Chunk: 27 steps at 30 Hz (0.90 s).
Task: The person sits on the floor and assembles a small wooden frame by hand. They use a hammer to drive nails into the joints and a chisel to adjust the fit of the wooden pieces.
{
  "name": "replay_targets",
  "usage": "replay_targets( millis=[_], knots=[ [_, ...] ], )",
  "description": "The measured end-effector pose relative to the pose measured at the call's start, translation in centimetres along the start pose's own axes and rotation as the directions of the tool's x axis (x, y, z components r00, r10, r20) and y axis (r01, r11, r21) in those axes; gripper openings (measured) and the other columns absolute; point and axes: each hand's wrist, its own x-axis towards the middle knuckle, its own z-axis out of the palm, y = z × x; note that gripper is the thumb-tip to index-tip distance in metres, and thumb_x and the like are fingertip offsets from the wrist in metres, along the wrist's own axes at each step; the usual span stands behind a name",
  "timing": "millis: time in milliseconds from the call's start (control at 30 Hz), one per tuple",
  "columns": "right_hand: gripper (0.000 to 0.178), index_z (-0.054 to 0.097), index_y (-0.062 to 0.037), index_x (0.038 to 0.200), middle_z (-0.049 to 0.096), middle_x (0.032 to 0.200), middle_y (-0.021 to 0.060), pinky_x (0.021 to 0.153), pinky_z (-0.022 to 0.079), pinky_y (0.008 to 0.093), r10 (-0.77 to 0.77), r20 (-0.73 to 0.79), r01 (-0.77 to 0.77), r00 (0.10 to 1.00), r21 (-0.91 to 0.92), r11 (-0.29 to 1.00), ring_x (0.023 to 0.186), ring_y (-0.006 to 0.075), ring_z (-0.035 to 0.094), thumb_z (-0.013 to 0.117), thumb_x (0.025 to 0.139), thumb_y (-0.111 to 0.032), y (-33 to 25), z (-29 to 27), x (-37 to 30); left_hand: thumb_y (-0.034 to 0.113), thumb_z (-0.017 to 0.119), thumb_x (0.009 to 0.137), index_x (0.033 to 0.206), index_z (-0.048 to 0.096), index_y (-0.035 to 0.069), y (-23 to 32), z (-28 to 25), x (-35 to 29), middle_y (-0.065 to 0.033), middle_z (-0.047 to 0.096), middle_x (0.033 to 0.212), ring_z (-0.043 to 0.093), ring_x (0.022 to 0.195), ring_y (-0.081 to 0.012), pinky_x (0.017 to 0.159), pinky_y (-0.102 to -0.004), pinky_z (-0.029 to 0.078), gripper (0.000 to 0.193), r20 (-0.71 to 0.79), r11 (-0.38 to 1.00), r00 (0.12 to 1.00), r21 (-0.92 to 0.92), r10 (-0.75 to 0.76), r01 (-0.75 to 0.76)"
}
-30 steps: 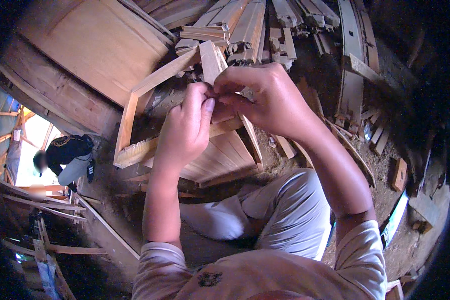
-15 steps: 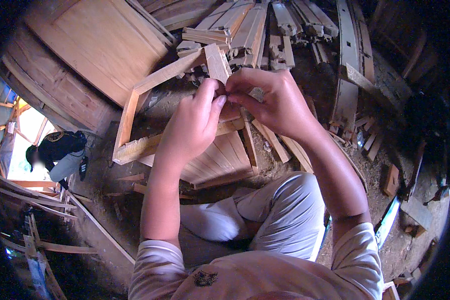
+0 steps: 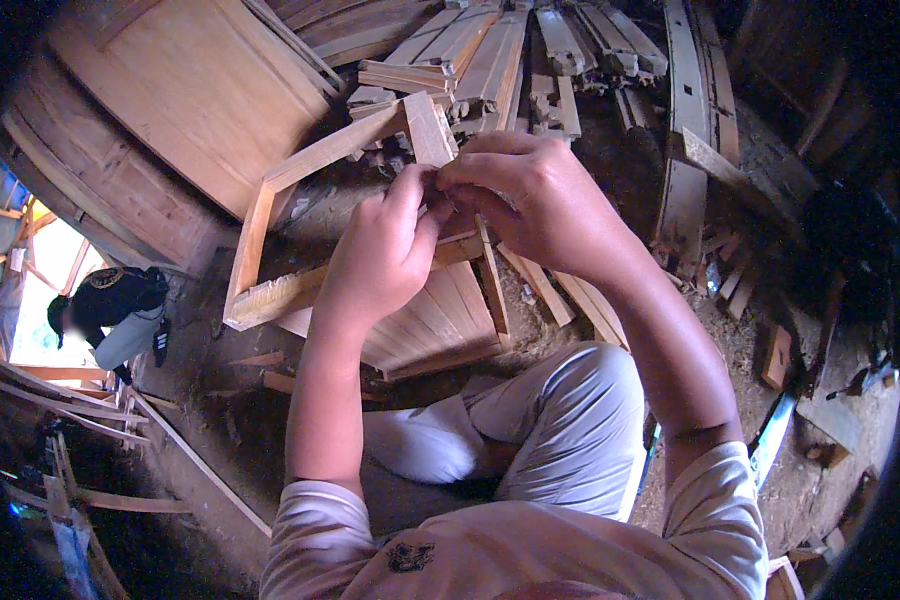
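My left hand [image 3: 382,248] and my right hand [image 3: 532,198] meet fingertip to fingertip in front of me, pinching something small that I cannot make out. They hover over the near corner of a rectangular wooden frame [image 3: 270,190] that lies on the dirt floor. A short wooden rail [image 3: 426,124] of that frame runs up just behind my fingers. Beneath my hands lies a slatted wooden panel [image 3: 440,320]. My knees in light trousers are below.
A large flat wooden board [image 3: 190,90] leans at the upper left. Stacked wooden pieces [image 3: 510,50] and long planks [image 3: 685,130] fill the top. Scrap offcuts [image 3: 775,355] litter the right. Another person [image 3: 110,305] crouches at the far left by a bright opening.
Both hands have drifted slightly down and left relative to the frame, staying pressed together; the fingers have shifted a little around whatever they pinch.
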Motion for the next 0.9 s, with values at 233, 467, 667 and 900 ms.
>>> replay_targets(
  millis=[233,467,667,900],
  knots=[
    [0.033,0.074,-0.0036,0.097,0.073,0.086,0.0143,0.075,0.058,0.0438,0.068,-0.014,-0.068,0.998,0.026,0.997,0.081,0.0349,0.071,0.085,0.067,-0.013,0.1,0.3,0.1,0.004,0.058,0.095,0.108,0.055,-0.001,-0.4,0.4,-0.1,-0.0274,0.068,0.091,0.065,0.087,-0.0501,0.072,-0.0588,0.05,0.014,-0.021,0.993,0.999,0.114,0.044,-0.041],
    [0.019,0.074,-0.0034,0.094,0.073,0.082,0.0151,0.072,0.058,0.0438,0.041,-0.063,-0.04,0.997,0.023,0.999,0.076,0.0357,0.072,0.076,0.075,-0.007,0.2,0.5,0.1,0.005,0.059,0.095,0.108,0.055,0.0,-0.6,0.5,-0.2,-0.0278,0.068,0.092,0.065,0.087,-0.0506,0.071,-0.0598,0.049,0.014,-0.028,0.985,0.999,0.167,0.039,-0.033],
    [0.02,0.074,-0.0024,0.094,0.073,0.084,0.0159,0.071,0.058,0.0443,0.072,-0.051,-0.069,0.996,0.063,0.996,0.077,0.0367,0.072,0.076,0.075,-0.007,0.0,0.7,0.5,0.006,0.058,0.096,0.109,0.056,0.0,-0.8,0.2,-0.1,-0.0278,0.068,0.094,0.064,0.09,-0.0517,0.072,-0.0596,0.049,0.015,-0.022,0.986,0.999,0.166,0.025,-0.021],
    [0.033,0.07,-0.0048,0.12,0.073,0.092,0.0053,0.074,0.056,0.0305,0.341,-0.139,-0.346,0.93,-0.016,0.938,0.084,0.0139,0.07,0.071,0.088,0.002,0.2,-4.4,-3.6,0.014,0.058,0.102,0.111,0.058,0.003,-0.7,0.9,0.2,-0.0239,0.07,0.094,0.068,0.088,-0.0458,0.069,-0.0541,0.051,0.014,0.023,0.976,1.0,0.216,0.016,-0.021]
  ],
)
